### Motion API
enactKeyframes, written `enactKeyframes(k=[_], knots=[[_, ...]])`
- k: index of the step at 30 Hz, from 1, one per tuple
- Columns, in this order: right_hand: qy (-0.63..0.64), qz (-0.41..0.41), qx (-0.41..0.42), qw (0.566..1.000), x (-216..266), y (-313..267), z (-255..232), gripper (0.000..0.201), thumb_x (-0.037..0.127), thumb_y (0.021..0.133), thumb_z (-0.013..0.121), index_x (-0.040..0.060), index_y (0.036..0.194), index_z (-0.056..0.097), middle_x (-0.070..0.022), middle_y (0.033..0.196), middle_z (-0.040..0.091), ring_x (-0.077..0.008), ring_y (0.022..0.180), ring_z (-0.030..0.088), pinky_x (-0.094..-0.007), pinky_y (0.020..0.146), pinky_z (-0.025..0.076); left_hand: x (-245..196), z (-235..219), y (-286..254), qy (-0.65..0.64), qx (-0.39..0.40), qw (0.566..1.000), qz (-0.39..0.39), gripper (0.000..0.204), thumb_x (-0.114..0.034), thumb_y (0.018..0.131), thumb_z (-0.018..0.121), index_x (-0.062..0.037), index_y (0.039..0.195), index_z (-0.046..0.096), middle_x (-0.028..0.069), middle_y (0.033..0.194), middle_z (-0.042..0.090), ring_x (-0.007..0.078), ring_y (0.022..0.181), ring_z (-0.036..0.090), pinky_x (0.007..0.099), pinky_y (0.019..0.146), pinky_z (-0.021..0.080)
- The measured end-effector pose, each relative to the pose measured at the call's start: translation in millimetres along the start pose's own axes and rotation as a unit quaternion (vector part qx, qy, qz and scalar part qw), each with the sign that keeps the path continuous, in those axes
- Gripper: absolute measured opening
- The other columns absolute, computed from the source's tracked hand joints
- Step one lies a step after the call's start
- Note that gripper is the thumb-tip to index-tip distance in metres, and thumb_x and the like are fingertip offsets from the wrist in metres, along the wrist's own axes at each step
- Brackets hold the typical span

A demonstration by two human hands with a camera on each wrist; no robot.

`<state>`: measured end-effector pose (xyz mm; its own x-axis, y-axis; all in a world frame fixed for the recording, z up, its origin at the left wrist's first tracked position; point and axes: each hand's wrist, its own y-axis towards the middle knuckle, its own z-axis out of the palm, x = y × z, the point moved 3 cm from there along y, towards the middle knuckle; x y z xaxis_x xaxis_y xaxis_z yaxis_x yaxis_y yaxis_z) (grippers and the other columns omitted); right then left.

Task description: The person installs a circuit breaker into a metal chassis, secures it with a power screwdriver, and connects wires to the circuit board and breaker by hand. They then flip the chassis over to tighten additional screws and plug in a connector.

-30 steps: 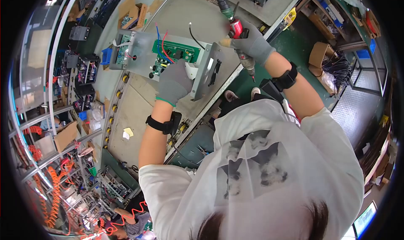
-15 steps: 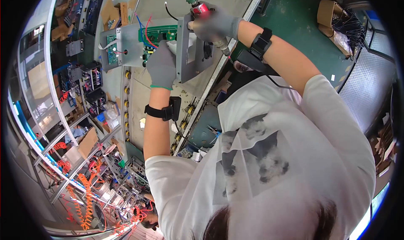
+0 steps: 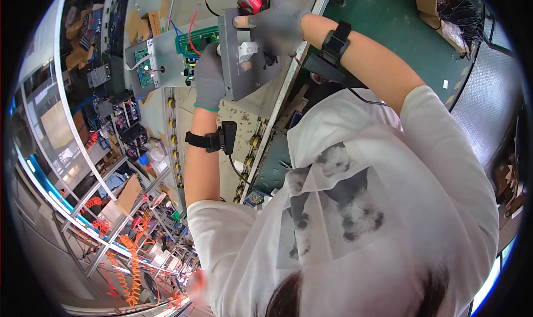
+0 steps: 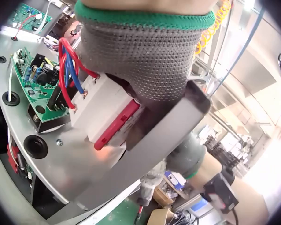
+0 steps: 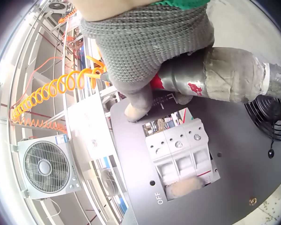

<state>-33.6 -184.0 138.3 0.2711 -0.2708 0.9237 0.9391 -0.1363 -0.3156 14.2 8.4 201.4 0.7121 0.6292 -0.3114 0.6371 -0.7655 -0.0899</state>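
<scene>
My gloved left hand (image 3: pixel 211 81) reaches behind the upright grey metal panel (image 3: pixel 236 86) and grips a white switch block (image 4: pixel 103 105) with red and blue wires (image 4: pixel 69 70). The block's front (image 5: pixel 180 145) shows through the panel's rectangular cutout, above the "OFF" mark in the right wrist view, with a left fingertip (image 5: pixel 186 187) at its lower edge. My gloved right hand (image 3: pixel 277 25) holds a red and black power screwdriver (image 5: pixel 229 75) across the panel's face, its fingertips (image 5: pixel 135 112) touching the panel beside the cutout. The right palm is partly blurred in the head view.
Green circuit boards (image 4: pixel 37 82) sit on the metal chassis (image 4: pixel 51 168) behind the panel. A black round fan grille (image 5: pixel 271 117) is on the panel's face. Rollers (image 3: pixel 255 141) line the bench edge. A cardboard box of black cables (image 3: pixel 438 17) stands on the green floor.
The panel has turned its face more toward the head camera, and the white block now shows in its cutout. My right hand has come from beside the panel onto its face, still holding the screwdriver.
</scene>
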Motion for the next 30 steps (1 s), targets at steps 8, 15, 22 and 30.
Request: enactKeyframes(k=[8, 15, 22, 30], knots=[[-0.067, -0.148, 0.067, 0.984, -20.0, 1.2, -13.1, 0.084, 0.028, 0.058, 0.09, 0.0112, 0.13, 0.049, -0.0086, 0.11, 0.06, -0.0222, 0.101, 0.058, -0.0355, 0.091, 0.046, 5.3, -3.3, 5.0, -0.256, 0.116, 0.959, 0.05, 0.068, -0.011, 0.081, 0.07, -0.0017, 0.131, 0.025, 0.0149, 0.12, 0.049, 0.0213, 0.104, 0.056, 0.0335, 0.088, 0.048], [-0.106, -0.247, 0.051, 0.962, -23.2, -24.7, 4.9, 0.104, 0.018, 0.054, 0.09, 0.0113, 0.143, 0.037, -0.0091, 0.134, 0.05, -0.0208, 0.122, 0.048, -0.0354, 0.105, 0.039, 26.5, -6.8, 0.4, -0.568, 0.144, 0.809, -0.047, 0.064, -0.012, 0.079, 0.069, -0.0019, 0.129, 0.031, 0.013, 0.124, 0.044, 0.0215, 0.115, 0.049, 0.0356, 0.099, 0.041], [-0.148, -0.163, 0.0, 0.975, -21.4, -16.4, -9.0, 0.089, 0.033, 0.062, 0.087, 0.0111, 0.137, 0.046, -0.0106, 0.11, 0.064, -0.0236, 0.101, 0.061, -0.0362, 0.093, 0.047, -24.4, -22.9, -28.1, -0.183, -0.021, 0.981, -0.054, 0.1, -0.028, 0.059, 0.085, 0.0001, 0.14, 0.033, 0.019, 0.132, 0.047, 0.0333, 0.121, 0.046, 0.041, 0.102, 0.039], [-0.173, -0.128, 0.012, 0.976, -30.1, -4.4, -14.5, 0.084, 0.033, 0.062, 0.087, 0.0114, 0.135, 0.049, -0.0109, 0.11, 0.065, -0.0243, 0.101, 0.061, -0.035, 0.092, 0.047, -32.7, -13.4, -41.5, -0.083, 0.001, 0.99, -0.116, 0.083, -0.015, 0.06, 0.079, 0.0047, 0.132, 0.043, 0.0217, 0.115, 0.06, 0.0301, 0.103, 0.061, 0.0374, 0.088, 0.048]])
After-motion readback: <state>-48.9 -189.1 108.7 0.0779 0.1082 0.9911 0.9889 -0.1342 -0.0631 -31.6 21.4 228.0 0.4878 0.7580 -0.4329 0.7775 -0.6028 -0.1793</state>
